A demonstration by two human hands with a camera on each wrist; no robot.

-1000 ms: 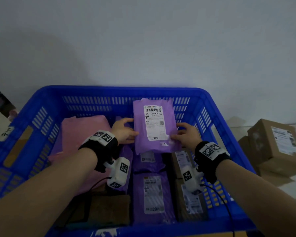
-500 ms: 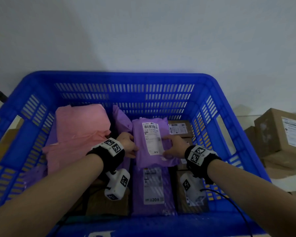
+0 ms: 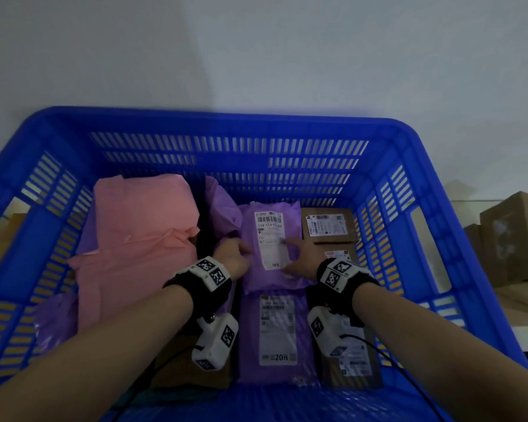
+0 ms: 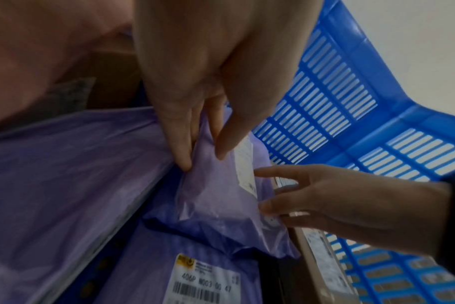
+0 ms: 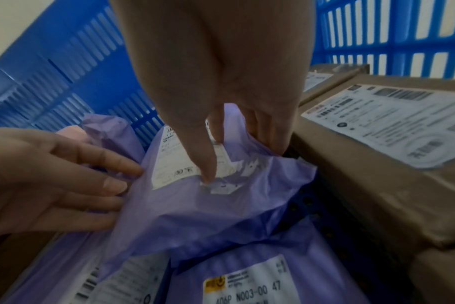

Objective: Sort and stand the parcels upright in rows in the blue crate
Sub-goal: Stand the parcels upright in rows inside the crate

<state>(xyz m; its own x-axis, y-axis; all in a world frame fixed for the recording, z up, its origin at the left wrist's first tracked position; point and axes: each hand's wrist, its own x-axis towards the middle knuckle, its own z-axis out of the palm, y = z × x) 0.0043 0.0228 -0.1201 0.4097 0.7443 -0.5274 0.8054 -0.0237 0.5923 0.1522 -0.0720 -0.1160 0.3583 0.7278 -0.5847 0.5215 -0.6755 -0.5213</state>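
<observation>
purple parcel mid-frame in blue crate, label up; left hand pinches its left edge, right hand grips right edge w/ thumb on label.

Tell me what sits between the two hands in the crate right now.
The purple mailer, label facing up: in the head view the left hand holds its left edge and the right hand its right, fingers on the label.

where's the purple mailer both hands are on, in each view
Head: purple mailer centre, deep in the blue crate.
Left wrist: centre, below the fingers.
Right wrist: centre, left of the cardboard box.
Shared landmark: its white shipping label.
</observation>
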